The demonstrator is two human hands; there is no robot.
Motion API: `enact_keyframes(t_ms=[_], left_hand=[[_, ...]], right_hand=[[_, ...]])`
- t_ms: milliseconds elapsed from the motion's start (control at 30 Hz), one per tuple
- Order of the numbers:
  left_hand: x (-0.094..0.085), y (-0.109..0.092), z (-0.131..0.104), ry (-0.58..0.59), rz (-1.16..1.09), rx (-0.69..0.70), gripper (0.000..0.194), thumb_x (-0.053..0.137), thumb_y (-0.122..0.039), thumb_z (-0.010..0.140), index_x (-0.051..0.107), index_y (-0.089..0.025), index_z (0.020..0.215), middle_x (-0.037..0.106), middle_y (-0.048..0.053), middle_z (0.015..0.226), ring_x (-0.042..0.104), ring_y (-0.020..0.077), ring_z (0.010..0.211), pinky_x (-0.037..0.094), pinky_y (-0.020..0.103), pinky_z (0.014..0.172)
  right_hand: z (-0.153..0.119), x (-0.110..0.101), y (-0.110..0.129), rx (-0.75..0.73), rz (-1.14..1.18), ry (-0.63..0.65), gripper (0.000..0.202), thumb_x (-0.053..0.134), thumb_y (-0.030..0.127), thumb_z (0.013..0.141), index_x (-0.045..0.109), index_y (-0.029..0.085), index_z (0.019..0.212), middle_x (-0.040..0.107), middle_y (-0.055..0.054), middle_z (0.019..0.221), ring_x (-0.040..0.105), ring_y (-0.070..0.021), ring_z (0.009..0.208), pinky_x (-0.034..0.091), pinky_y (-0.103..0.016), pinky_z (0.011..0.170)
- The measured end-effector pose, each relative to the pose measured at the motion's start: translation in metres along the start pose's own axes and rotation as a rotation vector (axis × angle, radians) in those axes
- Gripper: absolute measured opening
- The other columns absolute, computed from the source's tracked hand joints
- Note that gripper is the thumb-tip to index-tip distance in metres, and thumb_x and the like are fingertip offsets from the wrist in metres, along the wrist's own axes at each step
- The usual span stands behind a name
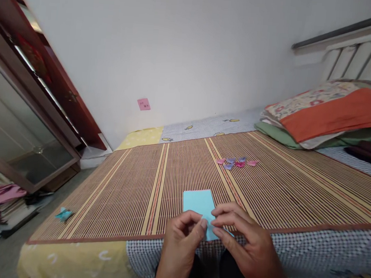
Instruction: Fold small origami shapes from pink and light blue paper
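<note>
My left hand (183, 238) pinches a small piece of light blue paper (210, 233) between thumb and index finger, at the bed's front edge. My right hand (245, 237) has its thumb and fingertips on the right side of that paper, and a blue corner sticks out below them. The fingers hide most of its shape. Just beyond the hands, light blue square paper (197, 199) lies flat on the striped mat (128, 199). Farther back sits a group of several small folded paper pieces (239, 164), pink, magenta and lavender.
A blue folded paper piece (63, 214) rests near the mat's left front corner. Folded bedding with an orange band (340, 113) is stacked at the back right. A white wall (196, 49) stands behind the bed, and a glass-panelled cabinet (20, 129) at the left.
</note>
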State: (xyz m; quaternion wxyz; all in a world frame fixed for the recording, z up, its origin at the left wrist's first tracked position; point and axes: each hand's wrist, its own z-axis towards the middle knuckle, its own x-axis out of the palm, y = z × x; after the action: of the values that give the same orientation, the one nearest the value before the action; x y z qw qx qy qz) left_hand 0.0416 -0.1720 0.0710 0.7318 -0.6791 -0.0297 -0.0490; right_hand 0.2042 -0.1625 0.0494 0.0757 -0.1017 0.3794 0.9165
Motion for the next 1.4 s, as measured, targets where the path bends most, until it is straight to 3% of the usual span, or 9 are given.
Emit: enact_keyframes(t_ms=[233, 600, 1067, 1400], left_hand=[[0.0, -0.002, -0.002, 0.035, 0.133, 0.019, 0.033, 0.074, -0.045, 0.084, 0.074, -0.014, 0.072, 0.053, -0.001, 0.062, 0.039, 0.0107, 0.059, 0.032, 0.023, 0.055], [-0.007, -0.005, -0.007, 0.121, 0.162, 0.005, 0.029, 0.07, -0.042, 0.088, 0.072, -0.015, 0.077, 0.055, 0.001, 0.069, 0.044, 0.0142, 0.067, 0.036, 0.026, 0.063], [-0.005, -0.003, -0.006, 0.063, 0.163, -0.005, 0.032, 0.075, -0.045, 0.082, 0.072, -0.015, 0.073, 0.056, 0.001, 0.065, 0.044, 0.0142, 0.064, 0.035, 0.026, 0.06], [-0.006, -0.005, -0.005, 0.094, 0.146, 0.016, 0.031, 0.074, -0.043, 0.084, 0.071, -0.014, 0.073, 0.053, 0.0, 0.064, 0.042, 0.0128, 0.062, 0.035, 0.025, 0.058]], right_hand=[[-0.001, 0.005, 0.003, 0.148, 0.057, 0.046, 0.014, 0.057, 0.02, 0.096, 0.058, 0.022, 0.082, 0.063, -0.003, 0.087, 0.064, -0.0189, 0.083, 0.052, -0.028, 0.073], [-0.002, 0.012, 0.008, 0.229, 0.088, 0.024, 0.018, 0.054, 0.02, 0.095, 0.05, 0.023, 0.078, 0.056, -0.001, 0.081, 0.059, -0.0181, 0.079, 0.049, -0.029, 0.07], [-0.005, 0.018, 0.01, 0.204, 0.068, -0.047, 0.016, 0.053, 0.02, 0.094, 0.048, 0.024, 0.079, 0.057, -0.001, 0.081, 0.06, -0.0185, 0.079, 0.051, -0.028, 0.069], [-0.006, 0.021, 0.005, 0.237, 0.105, -0.073, 0.015, 0.056, 0.019, 0.092, 0.05, 0.023, 0.079, 0.057, -0.001, 0.082, 0.061, -0.0181, 0.079, 0.051, -0.028, 0.071]])
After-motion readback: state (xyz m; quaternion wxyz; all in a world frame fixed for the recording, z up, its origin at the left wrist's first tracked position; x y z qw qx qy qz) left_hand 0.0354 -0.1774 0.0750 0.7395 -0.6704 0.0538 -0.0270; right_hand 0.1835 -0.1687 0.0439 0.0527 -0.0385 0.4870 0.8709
